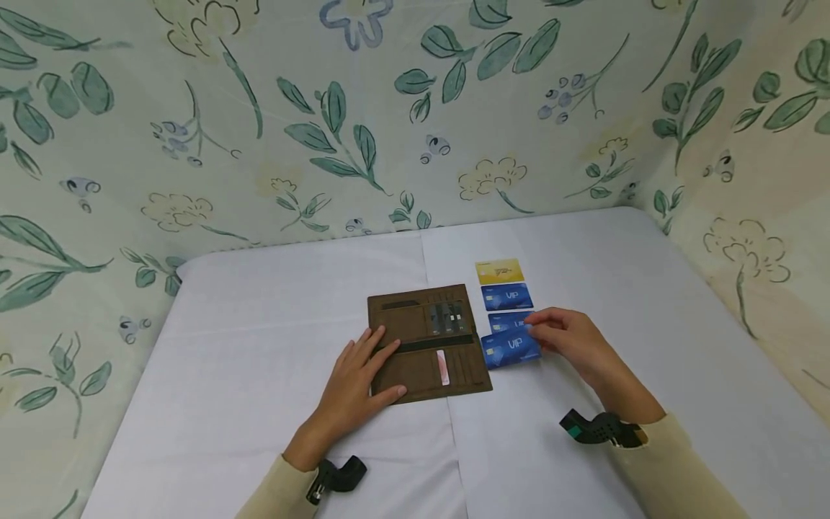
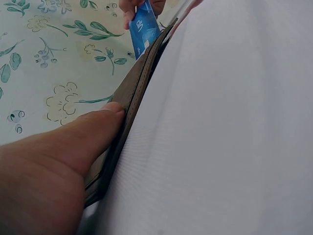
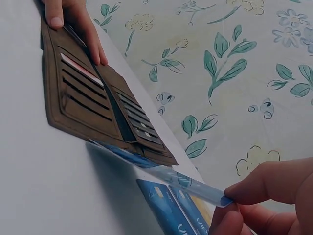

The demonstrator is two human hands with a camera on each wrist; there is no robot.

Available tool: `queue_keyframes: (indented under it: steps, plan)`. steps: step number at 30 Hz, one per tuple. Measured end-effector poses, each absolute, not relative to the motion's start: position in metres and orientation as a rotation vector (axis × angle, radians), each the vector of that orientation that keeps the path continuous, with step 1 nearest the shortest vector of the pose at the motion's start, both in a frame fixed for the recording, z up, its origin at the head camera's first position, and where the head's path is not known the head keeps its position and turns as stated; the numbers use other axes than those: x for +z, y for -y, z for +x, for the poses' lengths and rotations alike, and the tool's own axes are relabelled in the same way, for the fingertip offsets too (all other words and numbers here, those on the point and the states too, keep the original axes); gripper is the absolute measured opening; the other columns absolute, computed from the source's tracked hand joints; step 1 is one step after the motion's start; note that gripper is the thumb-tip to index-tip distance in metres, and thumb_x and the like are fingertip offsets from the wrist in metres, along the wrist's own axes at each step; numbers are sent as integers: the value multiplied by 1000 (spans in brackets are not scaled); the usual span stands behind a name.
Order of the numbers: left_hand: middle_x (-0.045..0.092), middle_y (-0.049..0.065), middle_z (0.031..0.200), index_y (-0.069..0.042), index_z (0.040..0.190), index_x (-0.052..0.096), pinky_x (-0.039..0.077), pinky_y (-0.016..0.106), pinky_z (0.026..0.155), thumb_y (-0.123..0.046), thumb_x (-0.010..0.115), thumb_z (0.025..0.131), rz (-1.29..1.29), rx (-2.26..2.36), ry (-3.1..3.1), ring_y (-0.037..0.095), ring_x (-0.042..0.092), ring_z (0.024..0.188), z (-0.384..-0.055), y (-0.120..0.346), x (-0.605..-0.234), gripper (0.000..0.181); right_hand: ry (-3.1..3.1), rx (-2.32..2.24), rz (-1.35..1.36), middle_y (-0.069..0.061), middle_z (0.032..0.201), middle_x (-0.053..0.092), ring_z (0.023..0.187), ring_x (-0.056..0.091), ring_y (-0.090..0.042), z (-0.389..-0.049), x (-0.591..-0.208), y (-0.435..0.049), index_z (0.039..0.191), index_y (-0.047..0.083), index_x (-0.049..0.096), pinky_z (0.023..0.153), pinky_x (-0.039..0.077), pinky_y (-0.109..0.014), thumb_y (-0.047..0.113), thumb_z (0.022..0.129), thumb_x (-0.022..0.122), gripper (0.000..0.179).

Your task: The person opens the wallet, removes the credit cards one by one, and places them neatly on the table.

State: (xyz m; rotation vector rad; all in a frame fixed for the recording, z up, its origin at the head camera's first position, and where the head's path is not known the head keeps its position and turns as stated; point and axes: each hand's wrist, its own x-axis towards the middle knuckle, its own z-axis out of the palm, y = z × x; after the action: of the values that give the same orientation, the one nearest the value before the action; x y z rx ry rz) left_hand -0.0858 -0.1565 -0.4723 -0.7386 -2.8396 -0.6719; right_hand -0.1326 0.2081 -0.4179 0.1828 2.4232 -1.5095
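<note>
A brown wallet (image 1: 421, 375) lies unfolded on the white cloth, its card slots facing up. My left hand (image 1: 355, 375) rests flat on its left side with fingers spread; the left wrist view shows the thumb (image 2: 93, 129) along the wallet's edge. Between thumb and fingers, my right hand (image 1: 570, 342) pinches the right end of a blue VIP card (image 1: 511, 347). This card is tilted above the cloth in the right wrist view, beside the wallet's right edge. Behind it, a second blue card (image 1: 509, 321) is partly covered.
Farther back lie another blue VIP card (image 1: 507, 296) and a yellow card (image 1: 499, 271), in a column right of the wallet. Dark cards (image 1: 447, 317) fill the wallet's upper slots, and a pinkish-white card (image 1: 443, 367) shows in a lower one. Floral fabric (image 1: 337, 144) hangs behind the table.
</note>
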Motion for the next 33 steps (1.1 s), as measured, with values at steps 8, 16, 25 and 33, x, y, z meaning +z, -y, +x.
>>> queue_keyframes:
  steps: [8, 16, 25, 33]
  plan:
    - [22, 7, 148, -22, 139, 37, 13, 52, 105, -58, 54, 81, -737, -678, 2808, 30, 16, 135, -85, 157, -472, 70, -2497, -1525, 175, -10, 91, 62, 75, 57, -21, -123, -426, -219, 103, 7, 62, 61, 51, -23, 32, 83, 63, 32]
    - [20, 6, 148, -22, 139, 35, 11, 51, 106, -58, 52, 82, -755, -689, 2820, 29, 14, 136, -86, 157, -472, 70, -2617, -1383, 239, -11, 89, 61, 74, 54, -22, -117, -426, -222, 105, 4, 61, 58, 50, -27, 24, 86, 60, 27]
    - [21, 6, 148, -23, 139, 36, 12, 51, 106, -59, 52, 82, -747, -672, 2821, 29, 15, 136, -85, 158, -471, 70, -2694, -1299, 200, -9, 83, 61, 68, 55, -21, -113, -428, -222, 102, 6, 64, 53, 50, -31, 22, 85, 62, 23]
    - [22, 7, 148, -23, 139, 37, 12, 52, 105, -58, 54, 81, -747, -686, 2806, 30, 16, 135, -86, 156, -471, 70, -2740, -1246, 249, -10, 83, 63, 68, 56, -20, -112, -432, -224, 101, 4, 62, 55, 50, -27, 22, 83, 63, 26]
